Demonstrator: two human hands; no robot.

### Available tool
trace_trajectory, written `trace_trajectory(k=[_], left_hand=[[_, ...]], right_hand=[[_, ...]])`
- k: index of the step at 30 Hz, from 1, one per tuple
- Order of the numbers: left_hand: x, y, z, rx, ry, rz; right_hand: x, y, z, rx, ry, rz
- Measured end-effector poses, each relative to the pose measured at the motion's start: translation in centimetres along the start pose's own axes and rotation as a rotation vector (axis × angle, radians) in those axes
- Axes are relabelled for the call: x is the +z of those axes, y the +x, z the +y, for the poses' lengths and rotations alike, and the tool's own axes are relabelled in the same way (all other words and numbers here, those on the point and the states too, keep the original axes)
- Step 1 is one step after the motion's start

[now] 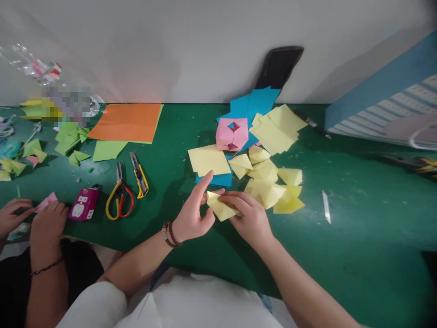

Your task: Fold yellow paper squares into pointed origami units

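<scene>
A folded pale yellow paper piece point(221, 207) is held above the green table's front part. My right hand point(251, 221) is closed on its right side, fingers over the top. My left hand point(194, 212) has its thumb and fingers apart at the piece's left end; some of its fingers pass behind the paper. Just beyond lie a flat yellow sheet point(209, 160) on blue paper point(218, 180) and several folded yellow pieces point(264, 189). A pink folded paper block point(232, 134) stands behind them, beside a stack of yellow sheets point(278, 130).
Red-and-yellow scissors point(119, 196), a yellow cutter point(139, 175) and a purple power socket point(84, 204) lie left. Another person's hands point(49, 221) hold pink paper at far left. A loose blade point(326, 207) lies right. A phone point(280, 67) leans on the wall.
</scene>
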State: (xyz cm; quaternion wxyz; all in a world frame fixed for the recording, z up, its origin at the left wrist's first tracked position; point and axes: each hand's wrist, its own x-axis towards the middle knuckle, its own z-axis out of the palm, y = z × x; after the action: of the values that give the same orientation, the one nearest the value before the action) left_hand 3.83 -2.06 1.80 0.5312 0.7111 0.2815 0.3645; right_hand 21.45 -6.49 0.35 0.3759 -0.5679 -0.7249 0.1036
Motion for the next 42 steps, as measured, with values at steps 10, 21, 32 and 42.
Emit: trace_trajectory(k=[10, 21, 32, 42], left_hand=[[0.5, 0.1, -0.5, 0.118, 0.103, -0.065], [0.3, 0.3, -0.8, -0.008, 0.092, 0.022], [0.6, 0.0, -0.8, 0.013, 0.326, 0.096], [1.3, -0.1, -0.7, 0.082, 0.502, 0.081]], right_hand=[[0.1, -0.1, 0.1, 0.12, 0.049, -0.012], [-0.8, 0.7, -0.1, 0.242, 0.156, -0.026], [-1.1, 0.9, -0.5, 0.424, 0.129, -0.099], [-0.6, 0.6, -0.8, 0.37, -0.097, -0.064]])
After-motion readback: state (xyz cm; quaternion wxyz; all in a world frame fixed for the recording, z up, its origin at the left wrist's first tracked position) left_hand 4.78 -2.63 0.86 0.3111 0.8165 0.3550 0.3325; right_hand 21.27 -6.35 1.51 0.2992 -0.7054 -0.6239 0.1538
